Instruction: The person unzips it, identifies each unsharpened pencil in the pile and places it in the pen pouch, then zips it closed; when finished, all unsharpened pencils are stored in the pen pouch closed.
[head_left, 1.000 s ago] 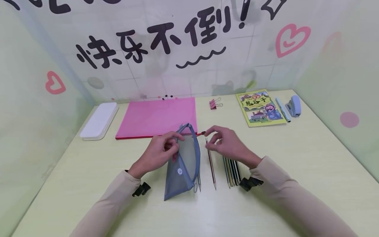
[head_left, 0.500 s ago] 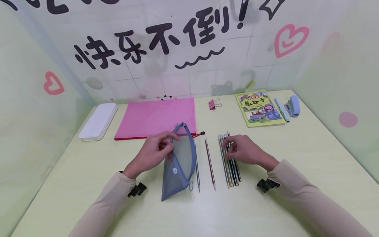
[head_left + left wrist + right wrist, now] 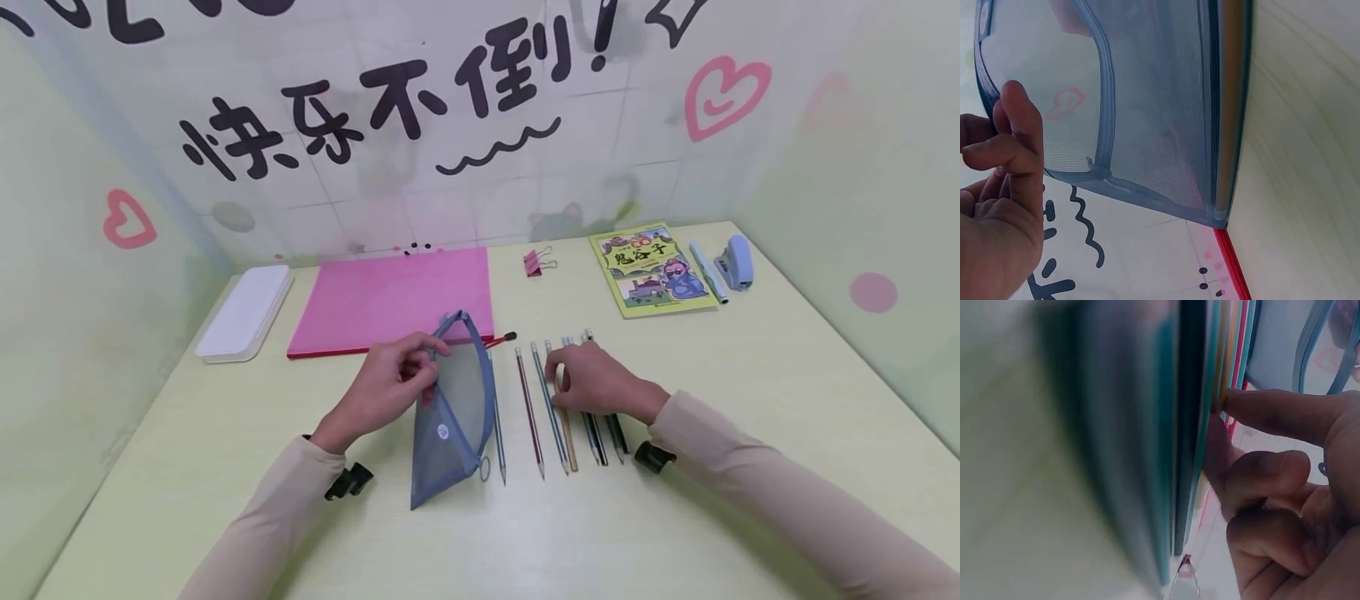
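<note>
My left hand (image 3: 397,375) pinches the top edge of a blue-grey mesh pencil case (image 3: 442,467), which stands unzipped and tilted on the table. In the left wrist view, the thumb and fingers hold the zippered rim of the case (image 3: 1147,112). A blue pencil (image 3: 500,442) lies along its right side, then a dark red pencil (image 3: 530,412). Over the pencils at right, my right hand (image 3: 603,379) pinches a yellow pencil (image 3: 573,454) between thumb and index finger. Beside it lie another blue pencil (image 3: 551,408) and several dark pencils (image 3: 617,435), partly hidden by the hand.
Behind the case lies a pink folder (image 3: 397,292), with a small red black-tipped item (image 3: 510,337) at its corner. A white box (image 3: 246,312) sits at left. Further back right are a binder clip (image 3: 533,263), a booklet (image 3: 652,271), a light-blue pen (image 3: 708,272) and a stapler (image 3: 738,262).
My right hand moved right from beside the dark red pencil to the pencil bunch, which is now spread apart. My left hand keeps holding the case, which shifted slightly left in view.
</note>
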A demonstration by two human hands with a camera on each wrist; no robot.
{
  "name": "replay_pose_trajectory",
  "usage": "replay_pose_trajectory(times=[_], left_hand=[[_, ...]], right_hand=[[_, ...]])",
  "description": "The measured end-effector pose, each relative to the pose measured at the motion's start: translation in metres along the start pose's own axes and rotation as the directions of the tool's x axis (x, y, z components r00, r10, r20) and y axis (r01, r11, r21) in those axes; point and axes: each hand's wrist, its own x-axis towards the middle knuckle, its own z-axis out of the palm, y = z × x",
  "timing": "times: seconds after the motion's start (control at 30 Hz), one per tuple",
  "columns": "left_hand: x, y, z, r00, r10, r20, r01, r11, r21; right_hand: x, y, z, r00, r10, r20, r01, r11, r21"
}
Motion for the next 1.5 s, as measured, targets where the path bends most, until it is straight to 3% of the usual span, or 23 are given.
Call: replay_pose_trajectory(times=[0.27,0.5,0.8,0.9,0.97,1.13,1.23,1.37,1.5], left_hand=[[0.004,0.003,0.001,1.0,0.027,0.007,-0.027,1.0,0.0],[0.005,0.003,0.002,1.0,0.019,0.019,-0.019,1.0,-0.011],[0.003,0.002,0.005,1.0,0.01,0.021,-0.009,1.0,-0.016],[0.003,0.002,0.006,1.0,0.007,0.025,-0.006,1.0,-0.01],[0.002,0.002,0.006,1.0,0.009,0.022,-0.009,1.0,-0.007],[0.002,0.001,0.008,1.0,0.013,0.026,-0.012,1.0,-0.024],[0.002,0.002,0.01,0.999,0.017,0.036,-0.016,1.0,-0.026],[0.003,0.003,0.011,0.999,0.03,0.035,-0.029,0.999,-0.014],[0.005,0.003,0.011,0.999,0.031,0.031,-0.031,0.999,-0.008]], right_hand=[[0.006,-0.01,-0.002,0.997,0.08,0.018,-0.08,0.997,-0.004],[0.008,-0.006,-0.011,0.98,0.15,0.134,-0.172,0.971,0.169],[0.005,-0.012,-0.023,0.99,0.102,0.103,-0.131,0.932,0.337],[0.008,-0.017,-0.024,0.993,0.089,0.075,-0.112,0.9,0.42],[0.011,-0.022,-0.024,0.996,0.074,0.053,-0.09,0.862,0.499],[0.022,-0.036,-0.015,0.998,0.051,0.022,-0.052,0.727,0.685],[0.028,-0.044,-0.007,0.998,0.06,-0.001,-0.039,0.667,0.744],[0.033,-0.054,0.002,0.994,0.082,-0.072,0.002,0.644,0.765],[0.035,-0.063,0.009,0.988,0.103,-0.117,0.019,0.666,0.746]])
